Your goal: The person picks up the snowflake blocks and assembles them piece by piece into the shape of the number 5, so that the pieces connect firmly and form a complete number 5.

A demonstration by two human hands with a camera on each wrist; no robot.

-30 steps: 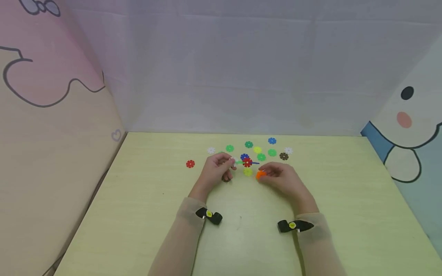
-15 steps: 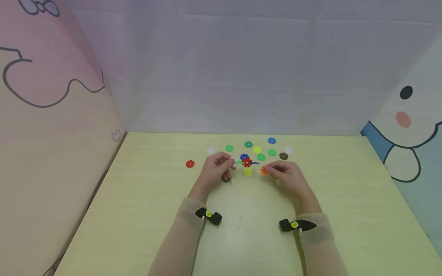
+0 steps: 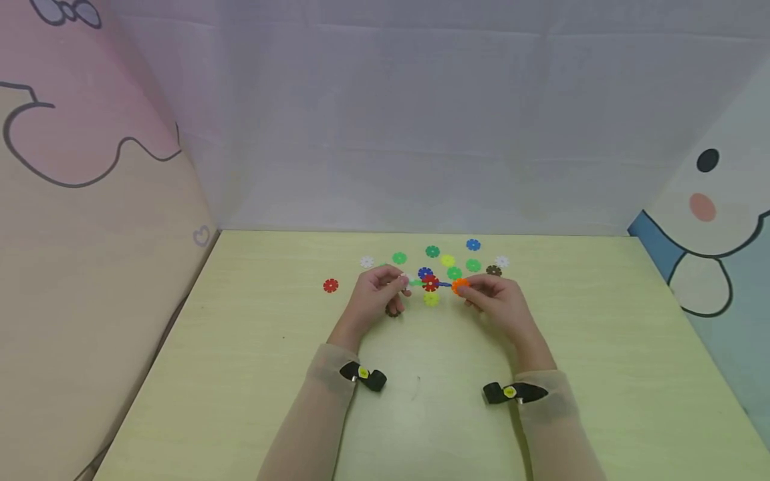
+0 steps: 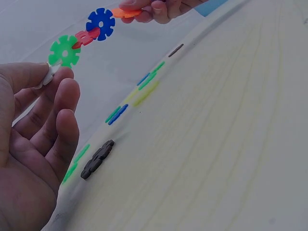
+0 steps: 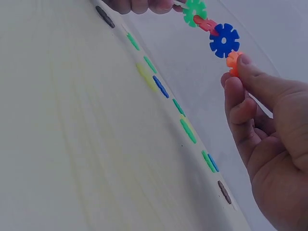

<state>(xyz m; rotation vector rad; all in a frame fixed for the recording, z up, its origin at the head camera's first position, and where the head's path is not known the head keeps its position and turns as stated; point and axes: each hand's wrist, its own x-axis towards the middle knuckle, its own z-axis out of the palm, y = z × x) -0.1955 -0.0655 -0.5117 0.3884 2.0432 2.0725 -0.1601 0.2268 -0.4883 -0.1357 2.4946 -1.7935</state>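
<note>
A short chain of notched plastic snowflake discs is held up between both hands above the table. My left hand (image 3: 374, 297) pinches the white disc (image 4: 47, 77) at one end. From there follow a green disc (image 4: 58, 47), a red disc (image 4: 85, 39) turned edgewise, and a blue disc (image 5: 217, 44). Thumb and fingertips of my right hand (image 3: 504, 308) pinch an orange disc (image 5: 232, 61) against the blue disc's edge. Whether their notches interlock I cannot tell. Fingers partly cover the white and orange discs.
Loose discs lie on the table (image 3: 240, 374) beyond the hands: several green ones, a blue one (image 3: 473, 245), a brown one (image 3: 494, 270) and others. A red disc (image 3: 331, 286) lies to the left. A dark brown disc (image 4: 97, 160) sits under the left hand. A curtain (image 3: 385, 133) stands behind.
My right hand first draws slightly back to the right, turning the orange disc, then moves forward and left until the disc meets the chain's blue end. My left hand stays in place.
</note>
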